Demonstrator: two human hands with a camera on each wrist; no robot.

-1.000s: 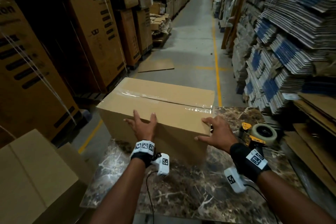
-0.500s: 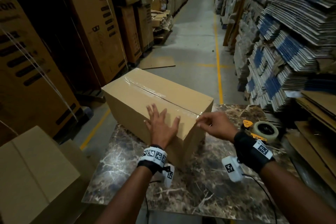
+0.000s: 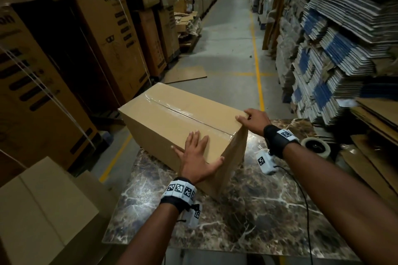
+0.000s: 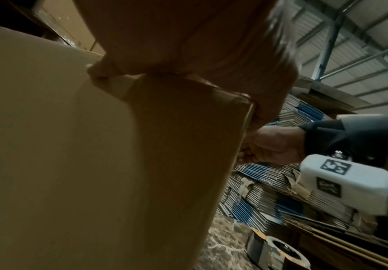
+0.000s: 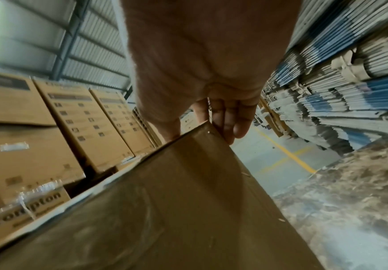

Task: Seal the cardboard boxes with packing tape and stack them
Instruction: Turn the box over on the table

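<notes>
Where the marble-patterned counter (image 3: 247,217) meets the aisle, one cardboard box (image 3: 172,122) sits skewed on it, its far end hanging past the counter's far edge over the floor. Clear tape (image 3: 183,112) runs down the box's top seam from end to end and folds a little way over the near end.

Left hand (image 3: 197,157): flat on the box's top at its near corner, fingers straight and spread, thumb hooked over the near edge. Grip apart, pressing, not clamped. In the left wrist view the palm (image 4: 199,36) fills the top of the picture over the box's corner (image 4: 246,102).

Right hand (image 3: 253,119): on the box's near right top corner, fingers curled over the top edge. In the right wrist view the fingers (image 5: 232,124) wrap down behind the box's corner, thumb on the other side. Grip clamped on the box.

Tape dispenser (image 3: 315,146): on the counter, right of the box and apart from it, half hidden behind the right wrist. The left wrist view shows its roll (image 4: 280,254) lying on the marble.

Left of the box and below counter level: another plain carton (image 3: 43,204). Beyond that, tall stacked printed cartons (image 3: 120,34) line the aisle. Right of the box: stacks of flattened cardboard sheets (image 3: 336,49), some with blue edges. Beyond the box: a loose cardboard sheet (image 3: 187,73) flat on the floor, and a yellow line (image 3: 257,66) running up the aisle.
</notes>
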